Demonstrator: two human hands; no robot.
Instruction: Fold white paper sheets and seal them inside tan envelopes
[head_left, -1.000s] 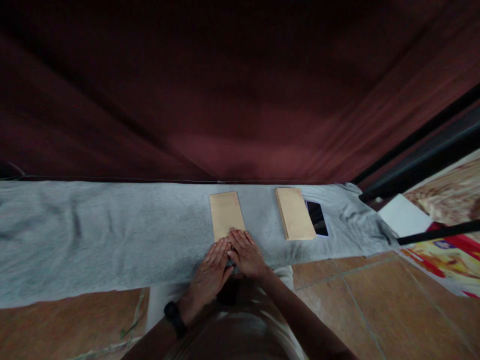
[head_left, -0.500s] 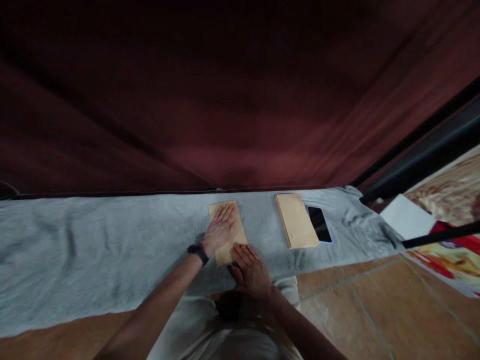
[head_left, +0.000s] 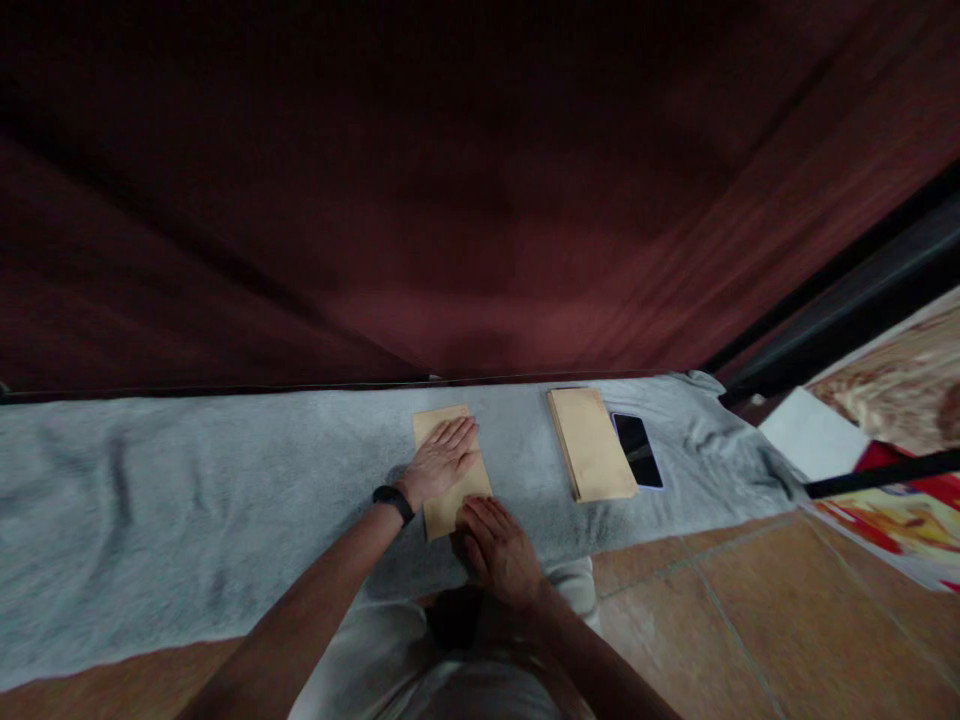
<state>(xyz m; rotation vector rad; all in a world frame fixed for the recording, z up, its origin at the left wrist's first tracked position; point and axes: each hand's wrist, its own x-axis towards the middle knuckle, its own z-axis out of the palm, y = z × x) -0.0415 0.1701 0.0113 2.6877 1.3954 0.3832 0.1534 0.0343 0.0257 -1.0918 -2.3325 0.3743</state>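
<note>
A tan paper envelope (head_left: 441, 512) lies flat on the grey cloth (head_left: 285, 490) in front of me. My left hand (head_left: 441, 462), with a dark band at the wrist, rests palm down across its middle, fingers stretched toward the right edge. Against the near right corner of the envelope lies my right hand (head_left: 501, 545), its fingers extended and flat. Neither hand grips anything. To the right sits a stack of similar tan envelopes (head_left: 592, 445), and a dark-screened phone (head_left: 637, 450) is partly beside and under that stack.
Behind the cloth hangs a dark red curtain (head_left: 480, 250). At right are a black bar (head_left: 885, 470), a white sheet (head_left: 814, 432) and a colourful printed sheet (head_left: 907, 515). Brown floor tiles (head_left: 712, 610) show below the cloth's near edge.
My left hand has slid slightly right across the envelope, toward its right edge. My right hand has shifted a little nearer to me at the corner.
</note>
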